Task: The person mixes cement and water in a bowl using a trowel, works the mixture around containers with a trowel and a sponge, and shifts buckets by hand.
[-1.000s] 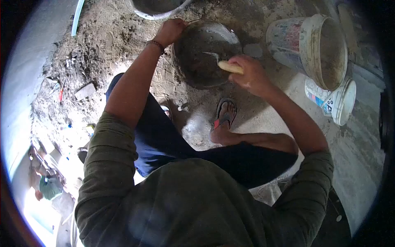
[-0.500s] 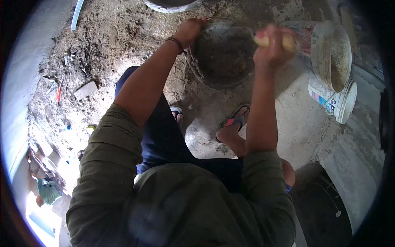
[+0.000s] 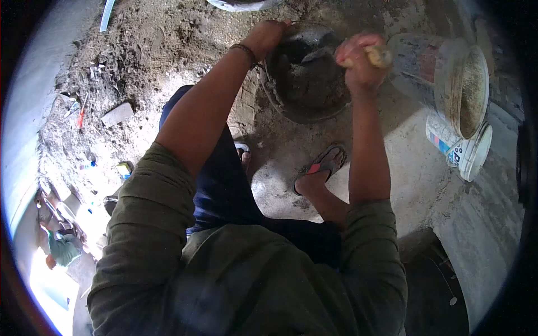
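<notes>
A round dark basin (image 3: 306,117) with grey wet mix inside rests on the ground in front of me. My left hand (image 3: 267,38) is at its upper left rim, fingers closed on the edge. My right hand (image 3: 363,59) is wrapped round the pale handle of a trowel (image 3: 378,56) at the basin's right side. The trowel's grey blade (image 3: 319,54) appears to lie over the mix, near the upper middle of the basin.
A large dirty bucket (image 3: 443,73) lies tilted at the right, with a smaller white bucket (image 3: 457,147) below it. Another basin (image 3: 245,4) shows at the top edge. A flat block (image 3: 117,114) and a red-handled tool (image 3: 82,115) lie left. Another person (image 3: 63,249) is at the lower left.
My right hand has moved up and right with the trowel since the first frame, then slightly left. My left hand stays at the rim; the basin appears farther right in view.
</notes>
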`<state>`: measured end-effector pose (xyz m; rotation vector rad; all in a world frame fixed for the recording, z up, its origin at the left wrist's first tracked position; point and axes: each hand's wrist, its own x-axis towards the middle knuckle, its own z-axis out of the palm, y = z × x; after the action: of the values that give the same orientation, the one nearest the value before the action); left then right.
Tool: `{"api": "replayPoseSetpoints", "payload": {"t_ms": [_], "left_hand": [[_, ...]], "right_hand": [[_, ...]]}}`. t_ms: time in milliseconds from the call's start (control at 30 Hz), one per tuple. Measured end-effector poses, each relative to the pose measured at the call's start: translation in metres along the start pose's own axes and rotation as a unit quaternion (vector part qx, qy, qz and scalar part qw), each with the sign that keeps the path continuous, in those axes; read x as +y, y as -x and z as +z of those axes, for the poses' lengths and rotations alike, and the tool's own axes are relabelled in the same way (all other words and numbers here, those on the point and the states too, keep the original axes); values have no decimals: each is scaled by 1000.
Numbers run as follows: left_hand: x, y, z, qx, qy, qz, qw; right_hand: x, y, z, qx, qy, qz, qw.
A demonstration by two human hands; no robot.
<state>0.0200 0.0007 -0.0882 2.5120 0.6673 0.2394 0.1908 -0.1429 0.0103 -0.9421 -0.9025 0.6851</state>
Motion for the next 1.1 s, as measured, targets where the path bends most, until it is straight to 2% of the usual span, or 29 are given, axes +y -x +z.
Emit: {"api": "replayPoseSetpoints", "payload": {"t_ms": [33,67,167,200,267,367,400,467,500,600,667,733,833,900,933,967,1033,1067,1100], "left_hand": [[-1,0,-1,-5,7,4,1000],[1,2,0,-10,15,7,1000],[-6,3,1,-23,-14,50,998],[-5,5,-2,-36,-26,28,999],[1,7,-8,-54,-44,-18,997],[-7,13,-9,-114,21,-40,992],[0,12,-20,-132,90,-119,980],[26,20,-47,-172,229,-273,918],[27,23,-46,-163,213,-228,936],[9,34,-36,-131,155,-115,972],[-14,39,-14,-118,121,-75,983],[-10,43,-28,-106,159,-51,980],[0,39,-31,-118,170,-52,977],[-1,39,-34,-152,203,-128,959],[5,38,-42,-178,245,-191,934],[12,34,-48,-203,286,-251,902],[19,24,-61,-210,248,-269,907],[22,19,-65,-216,227,-275,909],[21,11,-56,-139,117,-175,968]], "right_hand": [[-8,-9,2,0,13,-12,1000],[-11,-16,8,-4,101,-23,995],[41,5,34,46,-58,36,997],[49,30,34,-6,43,63,997],[45,47,22,7,8,70,997],[6,44,4,25,-14,56,998],[-7,31,3,26,-17,44,999],[-29,3,11,61,-27,1,998],[-35,-4,12,78,-30,-21,996],[14,-9,22,154,145,-47,976],[40,26,25,140,120,-46,982],[45,46,25,122,99,-49,986],[18,52,20,91,61,-50,993],[-4,27,19,81,10,-28,996],[-7,14,22,102,71,-36,992],[4,10,23,125,70,-17,990],[34,8,33,168,63,16,984],[52,36,34,159,137,10,978],[64,57,34,150,213,0,966]]}}
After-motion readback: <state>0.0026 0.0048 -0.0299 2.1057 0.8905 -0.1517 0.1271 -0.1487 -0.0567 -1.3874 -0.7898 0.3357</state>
